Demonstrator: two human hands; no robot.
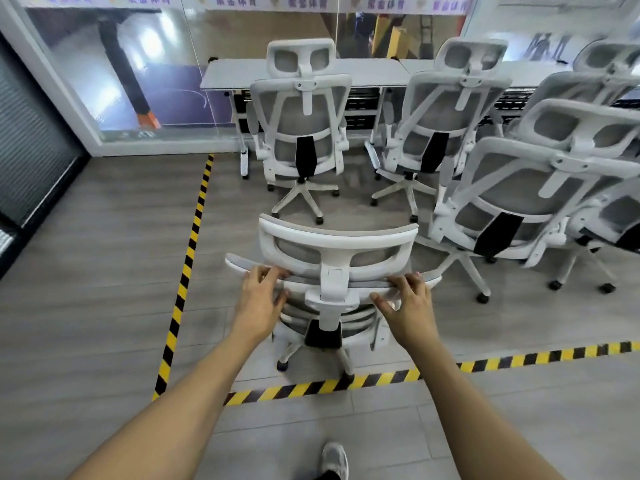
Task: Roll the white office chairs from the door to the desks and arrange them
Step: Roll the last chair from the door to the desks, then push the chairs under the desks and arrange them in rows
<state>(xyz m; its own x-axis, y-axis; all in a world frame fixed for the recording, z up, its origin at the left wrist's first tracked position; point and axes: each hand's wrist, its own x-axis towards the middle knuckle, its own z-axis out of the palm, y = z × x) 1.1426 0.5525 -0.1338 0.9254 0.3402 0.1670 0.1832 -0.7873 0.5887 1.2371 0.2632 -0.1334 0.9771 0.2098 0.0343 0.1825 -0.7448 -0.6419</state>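
Observation:
A white office chair (334,244) with grey mesh stands right in front of me, its back toward me. My left hand (261,296) grips the top edge of its backrest left of the headrest post. My right hand (407,303) grips the same edge on the right. Its wheeled base straddles the yellow-black floor tape (311,386). Ahead, two like chairs (303,109) (446,109) face a row of grey desks (239,72). Several more chairs (540,188) crowd the right side.
A glass wall (138,64) runs behind the desks. A second yellow-black tape line (188,258) marks the area's left border, with bare grey floor to its left. A dark shutter (31,140) lines the far left. My shoe (335,460) shows at the bottom.

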